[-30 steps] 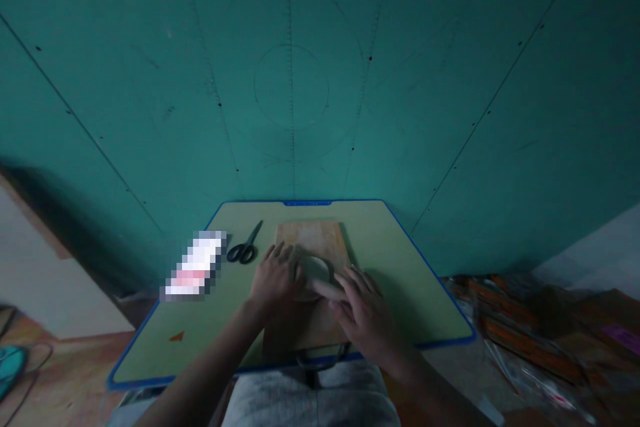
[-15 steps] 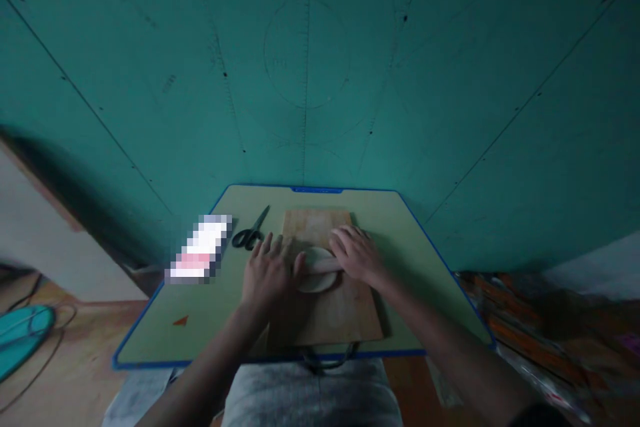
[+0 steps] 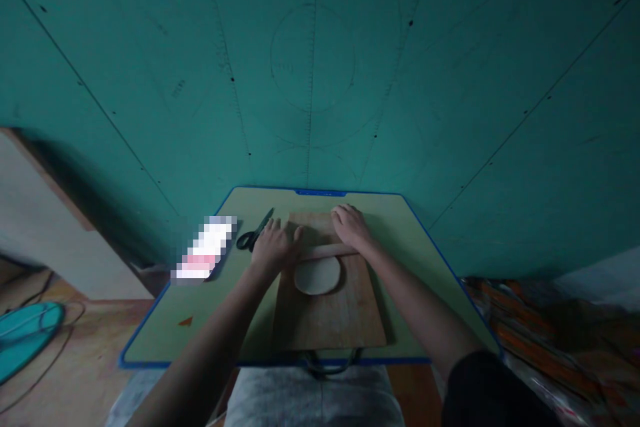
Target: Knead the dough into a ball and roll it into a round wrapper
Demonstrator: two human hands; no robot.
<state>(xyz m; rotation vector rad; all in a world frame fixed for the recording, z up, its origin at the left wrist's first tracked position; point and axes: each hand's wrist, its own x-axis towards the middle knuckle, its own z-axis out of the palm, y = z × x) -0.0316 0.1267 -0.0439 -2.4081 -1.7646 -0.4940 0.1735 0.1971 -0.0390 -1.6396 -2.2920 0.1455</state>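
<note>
A light wooden rolling pin lies crosswise on a wooden board, at the far edge of a flat round of pale dough. My left hand rests over the pin's left end, fingers stretched forward and thumb apart. At the other end, my right hand lies over the pin near the heel of the palm, its fingers reaching forward and bent slightly down. Both pin ends are hidden beneath my hands. Black-handled scissors lie just beyond my left hand, partly covered by it.
A pale folding table with a blue rim carries the board. A blurred-out phone-like object lies at left, with a small orange triangle nearer me. A green marked wall stands right behind the table.
The rolling pin has rolled away from me, from across the dough's middle to its far edge. Both hands moved forward with it, uncovering more dough. The view has shifted slightly.
</note>
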